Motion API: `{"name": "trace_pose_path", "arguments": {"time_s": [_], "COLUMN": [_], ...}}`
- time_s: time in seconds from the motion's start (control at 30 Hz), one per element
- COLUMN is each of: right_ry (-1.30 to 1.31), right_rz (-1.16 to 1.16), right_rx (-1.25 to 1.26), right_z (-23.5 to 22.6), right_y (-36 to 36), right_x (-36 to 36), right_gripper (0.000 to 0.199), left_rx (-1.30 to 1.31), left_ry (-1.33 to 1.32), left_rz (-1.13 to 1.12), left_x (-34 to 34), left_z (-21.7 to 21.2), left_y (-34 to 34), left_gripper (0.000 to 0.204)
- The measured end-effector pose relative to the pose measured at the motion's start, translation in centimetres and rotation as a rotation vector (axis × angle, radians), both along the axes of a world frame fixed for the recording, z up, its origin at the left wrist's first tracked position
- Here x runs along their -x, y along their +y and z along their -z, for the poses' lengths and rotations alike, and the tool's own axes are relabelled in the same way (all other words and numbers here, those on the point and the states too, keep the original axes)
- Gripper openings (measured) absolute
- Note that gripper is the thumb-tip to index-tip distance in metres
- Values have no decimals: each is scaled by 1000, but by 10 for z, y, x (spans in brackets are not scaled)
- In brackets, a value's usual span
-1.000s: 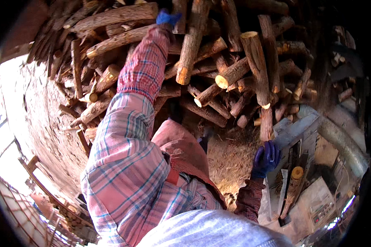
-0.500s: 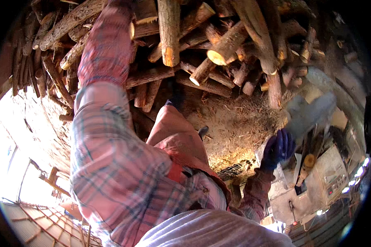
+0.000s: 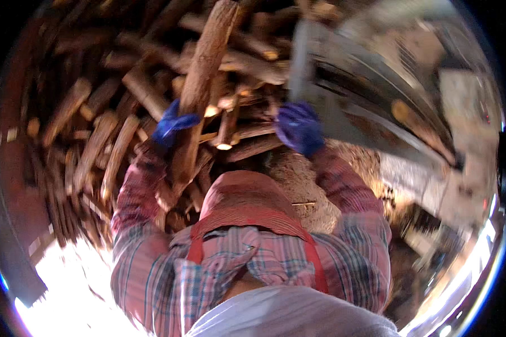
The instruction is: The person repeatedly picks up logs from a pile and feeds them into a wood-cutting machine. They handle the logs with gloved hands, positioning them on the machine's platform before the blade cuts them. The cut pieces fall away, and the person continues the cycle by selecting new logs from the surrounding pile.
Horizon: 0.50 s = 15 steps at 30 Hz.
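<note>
A long bark-covered log (image 3: 208,59) stands tilted in front of me, its upper end leaning right. My left hand (image 3: 173,124), in a blue glove, is closed round its middle, with the thumb side across the bark. My right hand (image 3: 299,128), also in a blue glove, is raised beside the lower left corner of a grey metal trough (image 3: 354,115). Motion smears its fingers, and whether they touch the trough cannot be made out. Between the two hands a shorter log (image 3: 226,130) shows a pale cut end.
A heap of cut logs (image 3: 98,149) fills the left and far side. Another log (image 3: 421,126) lies in the trough on the right. Below the trough is ground strewn with wood chips (image 3: 298,191). A pale machine panel (image 3: 466,168) stands at the far right.
My view has swung right. My left hand, hidden at the far edge before, now shows gripping the tilted log. The right hand has moved from the right side toward the middle.
</note>
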State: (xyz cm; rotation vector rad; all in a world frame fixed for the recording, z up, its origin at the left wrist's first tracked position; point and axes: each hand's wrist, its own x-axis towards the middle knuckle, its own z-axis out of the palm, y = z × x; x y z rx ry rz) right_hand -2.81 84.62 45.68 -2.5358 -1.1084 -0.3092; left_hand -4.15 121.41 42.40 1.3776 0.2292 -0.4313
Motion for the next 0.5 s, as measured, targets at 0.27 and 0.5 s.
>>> {"name": "trace_pose_path", "arguments": {"time_s": [0.27, 0.5], "right_ry": [-75, -388], "right_rz": [-5, 39], "right_rx": [-290, -9], "right_z": [29, 51], "right_y": [-17, -12], "right_x": [0, -10], "right_gripper": [18, 13], "left_rx": [-105, -933], "left_ry": [-801, -1438], "left_rz": [468, 811], "left_x": [-117, -189], "left_z": [-177, -85], "left_y": [-191, -355], "left_gripper": [79, 78]}}
